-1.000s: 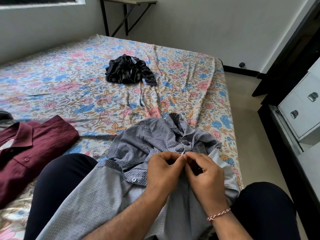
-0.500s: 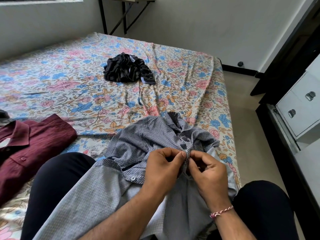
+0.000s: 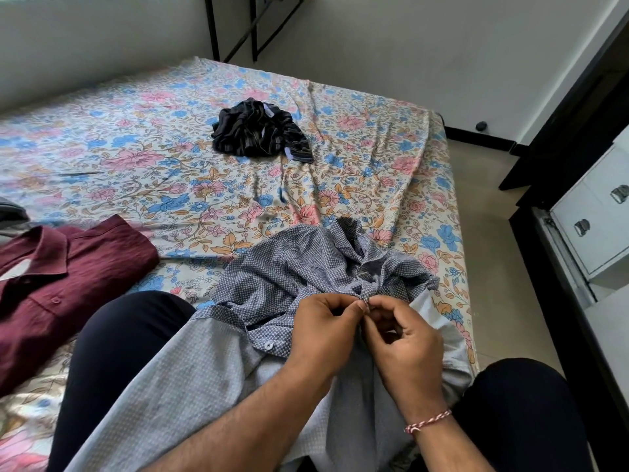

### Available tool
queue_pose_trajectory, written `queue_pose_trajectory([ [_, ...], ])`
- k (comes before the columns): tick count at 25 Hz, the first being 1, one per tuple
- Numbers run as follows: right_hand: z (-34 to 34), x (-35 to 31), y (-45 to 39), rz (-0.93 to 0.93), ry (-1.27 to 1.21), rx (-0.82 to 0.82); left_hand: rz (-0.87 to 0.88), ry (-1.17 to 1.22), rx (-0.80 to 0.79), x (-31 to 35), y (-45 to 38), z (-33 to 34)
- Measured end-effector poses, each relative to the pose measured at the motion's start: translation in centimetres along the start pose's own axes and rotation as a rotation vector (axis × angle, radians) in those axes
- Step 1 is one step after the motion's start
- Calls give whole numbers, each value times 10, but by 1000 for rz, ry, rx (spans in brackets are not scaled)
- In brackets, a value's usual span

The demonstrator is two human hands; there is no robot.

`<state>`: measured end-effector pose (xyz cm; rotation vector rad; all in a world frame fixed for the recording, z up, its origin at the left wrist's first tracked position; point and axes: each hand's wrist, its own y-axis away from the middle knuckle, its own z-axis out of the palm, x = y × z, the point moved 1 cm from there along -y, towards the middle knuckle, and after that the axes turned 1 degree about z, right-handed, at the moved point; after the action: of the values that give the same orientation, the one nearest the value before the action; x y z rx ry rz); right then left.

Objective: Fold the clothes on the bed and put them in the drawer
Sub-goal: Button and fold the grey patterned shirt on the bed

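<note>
Across the bed [image 3: 143,155] spreads a floral sheet in pink, blue and orange, wrinkled into long creases that run toward the far end. Pale walls close the room on the far side, where the black legs of a wall-side stand [image 3: 252,25] show above the mattress. To the right, tiled floor [image 3: 490,233] runs beside the bed, and a white drawer unit [image 3: 592,219] with two metal pulls stands in a dark frame at the right edge.

A crumpled dark striped garment [image 3: 258,132] lies alone near the middle of the bed, well apart from the hands. At the left edge a maroon shirt [image 3: 68,284] lies folded, collar up, on the sheet beside the person's left leg.

The blue patterned shirt [image 3: 289,274] lies bunched on the near part of the bed and drapes over the person's lap, between two knees in dark trousers, its pale inner side turned up along the lap. The left hand [image 3: 326,335] has its fingers curled, pinching the shirt's edge between thumb and forefinger. The right hand [image 3: 405,342], with a red-and-white thread band on its wrist, pinches the same edge, its fingertips touching those of the left. Both grips meet at one small point of the fabric, just below the shirt's bunched part.
</note>
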<state>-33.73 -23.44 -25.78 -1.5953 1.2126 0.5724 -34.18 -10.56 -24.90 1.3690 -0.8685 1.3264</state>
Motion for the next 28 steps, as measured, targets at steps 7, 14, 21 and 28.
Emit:
queue_pose_trajectory([
  [7, -7, -5, -9, -295, 145, -79, -38, 32, -13, 2, -8, -4],
  [14, 2, 12, -9, 397, -524, -2, 57, 7, -194, -3, -8, 1],
  [21, -11, 8, -15, 328, -343, -160, 565, -865, -71, 17, -4, -10],
  [28, -37, -23, -49, 171, -99, -329, 581, -971, -278, 91, -48, -56],
])
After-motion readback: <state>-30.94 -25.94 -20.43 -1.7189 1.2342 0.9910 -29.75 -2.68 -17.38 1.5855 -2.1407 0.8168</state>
